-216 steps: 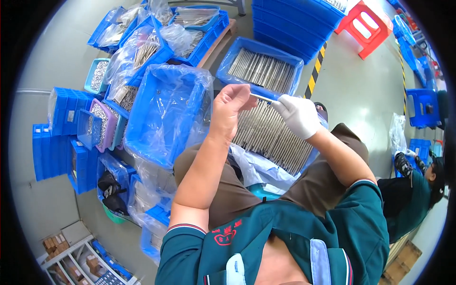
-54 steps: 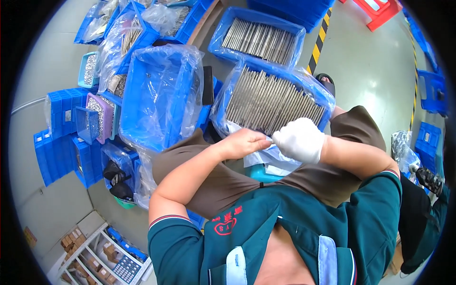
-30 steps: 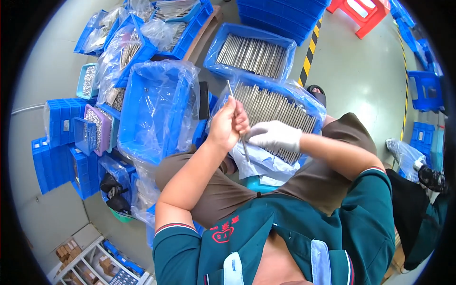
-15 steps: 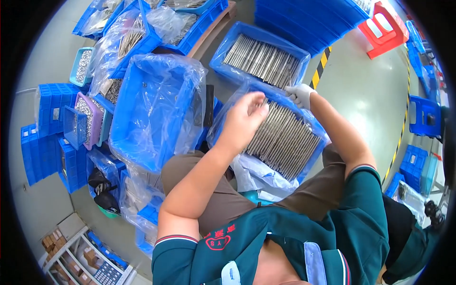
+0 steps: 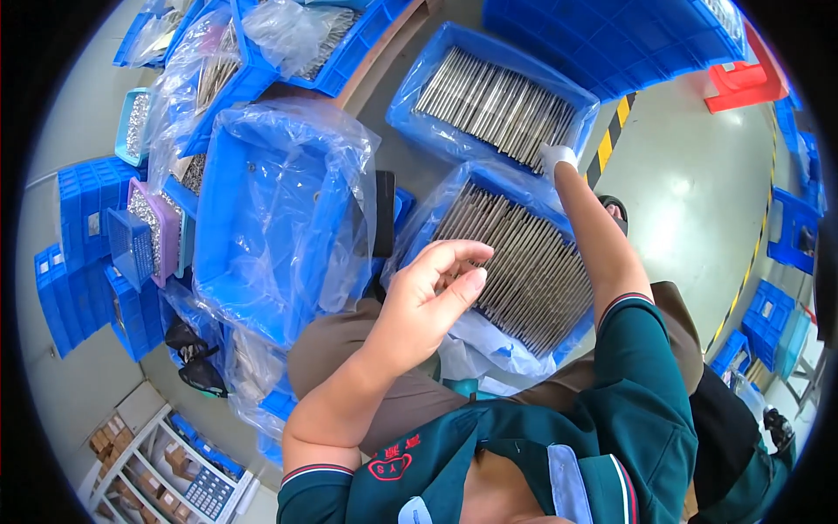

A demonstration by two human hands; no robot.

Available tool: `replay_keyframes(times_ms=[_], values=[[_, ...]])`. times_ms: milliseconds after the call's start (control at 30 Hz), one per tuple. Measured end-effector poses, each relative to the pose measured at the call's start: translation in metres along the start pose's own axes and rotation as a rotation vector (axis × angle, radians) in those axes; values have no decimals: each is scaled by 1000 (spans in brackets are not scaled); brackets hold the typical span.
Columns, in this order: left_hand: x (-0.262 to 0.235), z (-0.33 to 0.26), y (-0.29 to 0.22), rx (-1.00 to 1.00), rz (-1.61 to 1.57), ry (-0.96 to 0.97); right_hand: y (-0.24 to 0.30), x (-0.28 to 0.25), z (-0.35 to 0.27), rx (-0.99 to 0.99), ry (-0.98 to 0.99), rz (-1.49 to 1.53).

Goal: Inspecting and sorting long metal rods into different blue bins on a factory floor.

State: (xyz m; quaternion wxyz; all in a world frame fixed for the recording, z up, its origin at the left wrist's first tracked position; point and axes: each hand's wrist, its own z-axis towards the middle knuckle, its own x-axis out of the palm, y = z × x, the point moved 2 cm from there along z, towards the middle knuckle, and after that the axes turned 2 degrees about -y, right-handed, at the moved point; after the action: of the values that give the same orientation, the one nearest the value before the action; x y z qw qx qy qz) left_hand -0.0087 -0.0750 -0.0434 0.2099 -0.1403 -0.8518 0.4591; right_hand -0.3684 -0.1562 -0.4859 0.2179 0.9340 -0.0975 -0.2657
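Note:
My bare left hand (image 5: 426,301) hovers over the left edge of the near blue bin (image 5: 572,342), fingers bent and thumb apart, with nothing visible between them. Slim metal rods (image 5: 528,271) lie side by side in rows in this plastic-lined bin. My right hand (image 5: 557,158), in a white glove, reaches to the right end of the far blue bin (image 5: 401,115). Its fingers are hidden, so I cannot tell whether they grip anything. Shinier metal rods (image 5: 493,100) fill that far bin, and the hand is right beside their ends.
A large blue bin (image 5: 218,262) lined with clear plastic stands at my left. Beyond it are stacked blue crates (image 5: 96,205) and a pink basket (image 5: 155,229) of small metal parts. A red stool (image 5: 742,87) stands at the far right, past black-and-yellow floor tape (image 5: 605,148).
My left hand has drawn back toward me from the near bin's far side, and its fingers have parted. My right hand has moved away from me, to the far bin's rods.

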Motion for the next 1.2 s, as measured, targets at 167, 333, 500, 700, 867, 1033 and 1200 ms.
replay_keyframes(times_ms=[167, 333, 500, 700, 867, 1033, 1200], values=[[-23, -17, 0, -18, 129, -113, 25, 91, -81, -239, -162, -455], [-6, -9, -5, 67, 104, -43, 41, 32, -70, -198, -189, -461], [-1, -12, -12, 113, 222, -12, 54, 20, -85, -307, -201, -686], [-4, -23, -13, 116, 291, -22, 60, 13, -138, -369, -153, -636], [1, -9, 6, -38, -245, -89, 69, -45, -145, -525, 135, 49], [-15, -4, 23, -157, -627, -207, 129, -18, -355, -449, 842, 657], [8, 3, 18, -145, -962, -74, 127, -21, -501, -1280, 310, -92]])
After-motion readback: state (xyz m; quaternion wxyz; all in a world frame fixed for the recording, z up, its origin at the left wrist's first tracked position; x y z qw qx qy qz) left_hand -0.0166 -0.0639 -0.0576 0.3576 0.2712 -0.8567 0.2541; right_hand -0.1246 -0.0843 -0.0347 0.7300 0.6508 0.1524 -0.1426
